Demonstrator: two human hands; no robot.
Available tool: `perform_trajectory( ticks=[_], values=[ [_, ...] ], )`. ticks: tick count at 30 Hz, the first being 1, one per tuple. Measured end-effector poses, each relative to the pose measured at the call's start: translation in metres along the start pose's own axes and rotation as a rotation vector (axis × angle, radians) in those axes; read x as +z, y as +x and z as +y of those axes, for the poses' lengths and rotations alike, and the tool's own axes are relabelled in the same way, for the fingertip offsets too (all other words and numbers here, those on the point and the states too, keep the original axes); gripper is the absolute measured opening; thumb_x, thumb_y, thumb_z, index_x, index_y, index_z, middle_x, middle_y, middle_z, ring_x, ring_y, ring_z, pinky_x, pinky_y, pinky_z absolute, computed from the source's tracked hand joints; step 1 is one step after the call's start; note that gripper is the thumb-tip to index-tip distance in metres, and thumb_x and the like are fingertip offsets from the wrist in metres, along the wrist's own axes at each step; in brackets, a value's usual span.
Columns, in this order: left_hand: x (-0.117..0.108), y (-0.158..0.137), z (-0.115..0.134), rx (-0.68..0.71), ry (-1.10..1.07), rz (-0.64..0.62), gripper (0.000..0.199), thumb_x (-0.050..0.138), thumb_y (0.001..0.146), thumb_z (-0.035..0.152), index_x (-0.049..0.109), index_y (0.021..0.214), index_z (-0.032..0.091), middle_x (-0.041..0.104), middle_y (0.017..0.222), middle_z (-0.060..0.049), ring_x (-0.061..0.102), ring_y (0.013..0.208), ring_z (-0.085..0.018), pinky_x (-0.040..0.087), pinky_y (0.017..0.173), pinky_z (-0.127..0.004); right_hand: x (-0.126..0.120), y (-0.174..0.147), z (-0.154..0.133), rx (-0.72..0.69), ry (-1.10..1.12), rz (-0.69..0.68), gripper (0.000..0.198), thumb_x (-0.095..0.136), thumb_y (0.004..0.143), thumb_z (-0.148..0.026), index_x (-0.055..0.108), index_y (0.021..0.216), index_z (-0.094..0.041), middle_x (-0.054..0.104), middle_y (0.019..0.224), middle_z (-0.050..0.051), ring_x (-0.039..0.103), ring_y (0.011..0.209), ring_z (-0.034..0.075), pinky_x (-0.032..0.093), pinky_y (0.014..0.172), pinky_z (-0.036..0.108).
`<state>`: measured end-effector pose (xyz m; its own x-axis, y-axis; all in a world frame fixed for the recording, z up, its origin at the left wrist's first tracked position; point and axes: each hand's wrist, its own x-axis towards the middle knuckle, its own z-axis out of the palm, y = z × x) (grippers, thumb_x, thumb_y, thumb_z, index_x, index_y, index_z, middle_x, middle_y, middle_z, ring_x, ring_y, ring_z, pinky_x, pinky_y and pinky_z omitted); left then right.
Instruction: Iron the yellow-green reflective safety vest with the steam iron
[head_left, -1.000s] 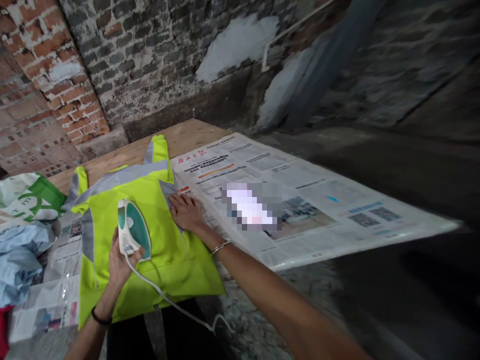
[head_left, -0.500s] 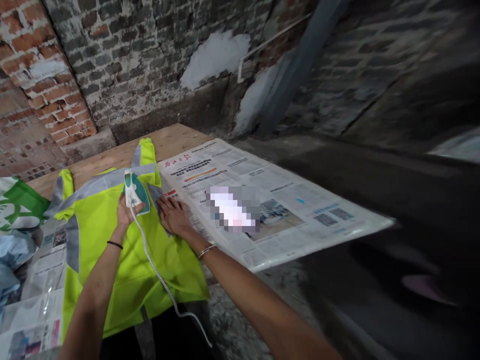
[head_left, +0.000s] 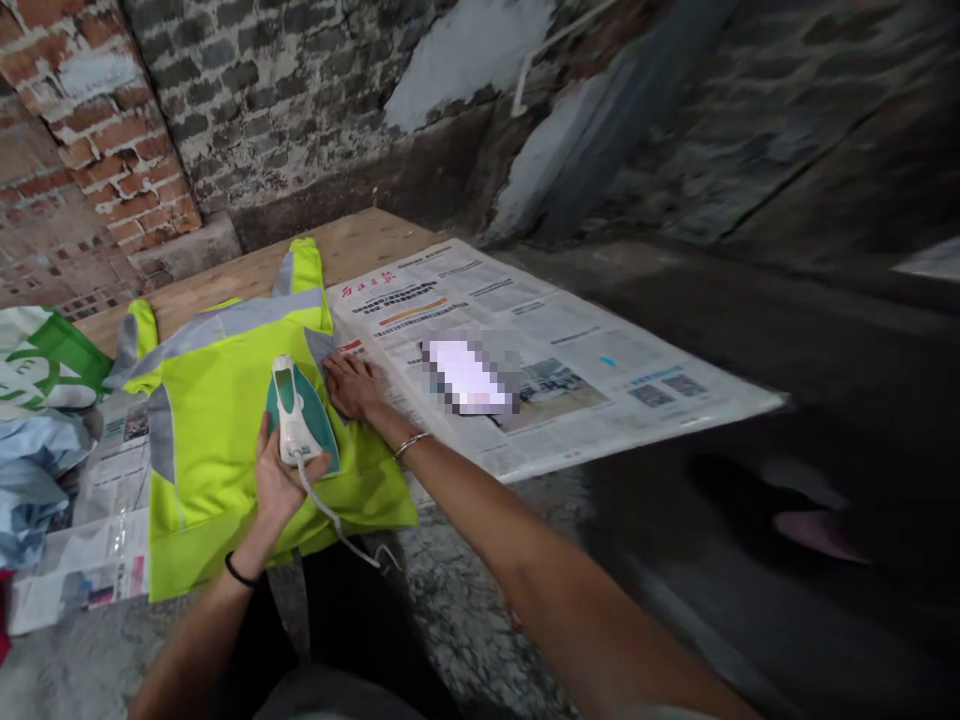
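My left hand (head_left: 285,470) is closed around the handle of a white and teal clothes iron (head_left: 326,425). The iron lies on the front of a neon yellow jacket (head_left: 210,430) with grey bands, its tip pointing away from me. A white cord (head_left: 330,515) runs from its heel toward my lap. My right hand (head_left: 356,385) rests flat with fingers stretched on the jacket's right edge, beside a grey side patch. The jacket is spread out, its sleeves pointing to the far side and its lower hem at the table's near edge.
Newspaper (head_left: 555,310) under clear plastic covers the wooden table (head_left: 360,235). A phone-like object (head_left: 469,378), blurred out, lies on it. At left are a green and white bag (head_left: 52,360) and crumpled light blue cloth (head_left: 37,470). A brick wall (head_left: 300,100) stands behind; a dark shoe (head_left: 780,515) shows at right.
My left hand has drawn the iron toward me, down the jacket's right side. My right hand stays at the edge of the jacket. The view has shifted slightly.
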<state>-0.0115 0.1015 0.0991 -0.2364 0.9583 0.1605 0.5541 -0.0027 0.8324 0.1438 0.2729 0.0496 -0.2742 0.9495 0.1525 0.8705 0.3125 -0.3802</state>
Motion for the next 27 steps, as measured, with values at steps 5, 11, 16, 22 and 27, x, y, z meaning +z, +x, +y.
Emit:
perform_trajectory(
  ticks=[5, 11, 16, 22, 27],
  values=[
    [0.000, -0.014, -0.004, 0.067, 0.011, 0.023, 0.047, 0.089, 0.069, 0.031, 0.071, 0.113, 0.024, 0.071, 0.131, -0.011, 0.036, 0.158, -0.033, 0.046, 0.122, -0.048, -0.015, -0.007, -0.015, 0.006, -0.011, 0.001, 0.056, 0.037, 0.105, -0.031, 0.053, 0.158, -0.025, 0.048, 0.166, 0.009, 0.043, 0.149, 0.035, 0.030, 0.120, 0.057],
    [-0.003, -0.007, -0.007, 0.063, -0.021, 0.069, 0.051, 0.089, 0.064, 0.032, 0.072, 0.112, 0.024, 0.069, 0.137, -0.011, 0.042, 0.154, -0.035, 0.049, 0.119, -0.047, -0.016, -0.057, -0.039, -0.074, 0.015, 0.001, 0.055, 0.032, 0.108, -0.026, 0.051, 0.159, -0.020, 0.048, 0.167, 0.008, 0.041, 0.153, 0.027, 0.032, 0.122, 0.044],
    [-0.032, -0.007, -0.015, -0.011, -0.011, 0.153, 0.057, 0.086, 0.058, 0.047, 0.070, 0.109, 0.026, 0.055, 0.158, -0.012, 0.060, 0.136, -0.039, 0.051, 0.114, -0.055, -0.012, -0.072, -0.035, -0.091, 0.035, 0.026, 0.053, 0.033, 0.109, -0.026, 0.054, 0.156, -0.017, 0.051, 0.164, 0.009, 0.041, 0.152, 0.027, 0.029, 0.124, 0.043],
    [-0.103, -0.029, -0.038, -0.184, 0.175, 0.320, 0.059, 0.081, 0.053, 0.059, 0.071, 0.103, 0.029, 0.076, 0.109, -0.005, 0.071, 0.109, -0.039, 0.059, 0.093, -0.051, -0.010, -0.071, -0.037, -0.080, 0.049, 0.105, 0.051, 0.037, 0.106, -0.023, 0.056, 0.153, -0.019, 0.054, 0.162, 0.009, 0.042, 0.149, 0.026, 0.029, 0.122, 0.045],
    [-0.139, -0.043, -0.051, -0.320, 0.271, 0.434, 0.062, 0.083, 0.044, 0.059, 0.073, 0.097, 0.029, 0.076, 0.096, -0.001, 0.072, 0.098, -0.036, 0.058, 0.088, -0.046, -0.008, -0.071, -0.037, -0.076, 0.037, 0.115, 0.051, 0.036, 0.106, -0.023, 0.055, 0.154, -0.018, 0.054, 0.161, 0.010, 0.042, 0.149, 0.028, 0.031, 0.119, 0.048]
  ],
)
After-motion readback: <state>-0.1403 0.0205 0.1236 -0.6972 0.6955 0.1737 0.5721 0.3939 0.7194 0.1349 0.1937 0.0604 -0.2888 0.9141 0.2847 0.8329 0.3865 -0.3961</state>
